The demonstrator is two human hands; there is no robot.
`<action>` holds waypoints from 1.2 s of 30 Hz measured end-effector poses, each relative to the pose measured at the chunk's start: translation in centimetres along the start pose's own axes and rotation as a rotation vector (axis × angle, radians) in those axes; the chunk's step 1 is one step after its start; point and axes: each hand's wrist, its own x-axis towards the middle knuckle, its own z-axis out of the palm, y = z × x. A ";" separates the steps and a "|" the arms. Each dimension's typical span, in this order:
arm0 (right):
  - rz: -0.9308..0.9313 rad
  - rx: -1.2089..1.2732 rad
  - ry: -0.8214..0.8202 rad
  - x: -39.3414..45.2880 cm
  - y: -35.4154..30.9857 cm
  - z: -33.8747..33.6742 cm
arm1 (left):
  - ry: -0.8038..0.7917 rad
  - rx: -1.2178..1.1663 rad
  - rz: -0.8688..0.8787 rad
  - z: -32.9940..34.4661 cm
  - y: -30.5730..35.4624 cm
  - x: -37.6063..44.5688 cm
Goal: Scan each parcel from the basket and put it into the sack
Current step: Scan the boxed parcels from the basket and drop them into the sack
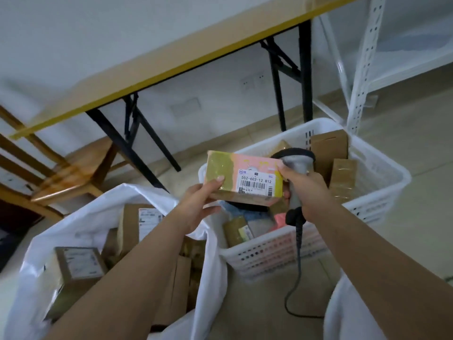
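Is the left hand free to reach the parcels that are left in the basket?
Probably not yet. The left hand grips a parcel above the basket, and that parcel must first go into the sack. The basket itself is open on top.

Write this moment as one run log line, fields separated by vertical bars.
left hand: holds parcel, label up | right hand: grips scanner beside it | basket: parcels remain | sack: holds boxes
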 end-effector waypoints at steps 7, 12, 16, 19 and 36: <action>-0.092 -0.176 -0.100 -5.4 -0.1 8.0 | 0.206 -0.076 0.030 -9.4 -0.9 -5.8; -0.120 -0.393 -0.446 -12.2 -1.6 14.1 | 0.489 -0.272 0.071 -16.6 -2.0 -9.8; -0.084 -0.496 -0.618 -17.3 -1.6 17.5 | 0.698 -0.322 0.149 -20.7 -2.7 -12.6; -0.115 -0.557 -0.662 -20.3 -1.5 19.0 | 0.798 -0.289 0.195 -24.0 -4.0 -13.5; -0.211 -0.638 -0.689 -24.5 -1.8 20.3 | 0.899 -0.498 0.191 -27.3 -4.1 -17.6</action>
